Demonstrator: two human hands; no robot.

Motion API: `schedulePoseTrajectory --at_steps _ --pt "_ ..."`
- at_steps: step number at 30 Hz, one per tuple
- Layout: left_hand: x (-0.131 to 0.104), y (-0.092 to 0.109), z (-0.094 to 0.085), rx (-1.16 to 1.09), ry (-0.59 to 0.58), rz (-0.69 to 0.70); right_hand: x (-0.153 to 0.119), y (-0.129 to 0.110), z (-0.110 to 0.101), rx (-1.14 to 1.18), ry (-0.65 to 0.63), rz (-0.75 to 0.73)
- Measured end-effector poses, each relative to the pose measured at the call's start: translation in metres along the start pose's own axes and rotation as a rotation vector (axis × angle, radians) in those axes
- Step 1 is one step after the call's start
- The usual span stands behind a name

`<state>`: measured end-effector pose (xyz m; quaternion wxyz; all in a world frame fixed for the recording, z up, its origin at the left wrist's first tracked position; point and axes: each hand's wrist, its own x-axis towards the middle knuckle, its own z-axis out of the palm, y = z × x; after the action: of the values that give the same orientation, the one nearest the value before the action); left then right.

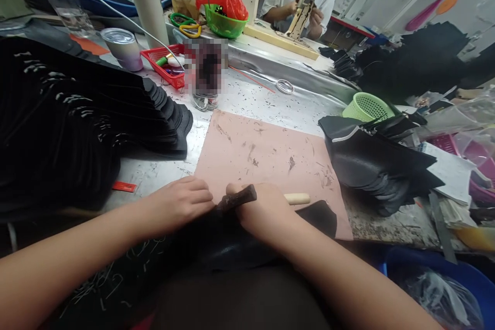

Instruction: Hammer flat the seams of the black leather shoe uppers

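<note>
My left hand (185, 198) is closed at the near edge of the pinkish mat (266, 149), its fingers together on a black leather-like piece (224, 242) that hangs toward my lap. Closed beside it, my right hand (263, 206) grips a short dark brown tool handle (242, 198). The tool's working end is hidden near my left fingertips. Behind my right wrist a pale wooden handle (297, 198) sticks out; I cannot tell whether it belongs to the same tool. A small black piece (319, 216) lies on the mat by my right forearm.
Stacked black pieces stand left (154, 113) and right (367, 160). At the back are a red basket (166, 72), a tumbler (121, 49), a glass jar (204, 100) and a green bowl (226, 23). A co-worker (297, 0) sits beyond the bench.
</note>
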<state>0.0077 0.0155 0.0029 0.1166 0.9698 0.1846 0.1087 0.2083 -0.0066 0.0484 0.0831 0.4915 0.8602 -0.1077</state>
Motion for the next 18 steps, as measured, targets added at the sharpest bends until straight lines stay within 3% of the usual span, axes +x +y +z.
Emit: schedulePoseTrajectory --at_steps 6,9,18 --pt "-0.022 0.016 0.005 0.269 0.032 0.001 0.008 -0.005 -0.006 0.041 0.039 -0.011" --pt "-0.026 0.02 0.005 0.297 0.06 -0.022 0.014 -0.007 -0.01 0.019 -0.011 -0.067" --pt "-0.027 0.037 0.009 0.356 0.141 -0.145 0.026 -0.01 -0.015 -0.009 0.061 -0.105"
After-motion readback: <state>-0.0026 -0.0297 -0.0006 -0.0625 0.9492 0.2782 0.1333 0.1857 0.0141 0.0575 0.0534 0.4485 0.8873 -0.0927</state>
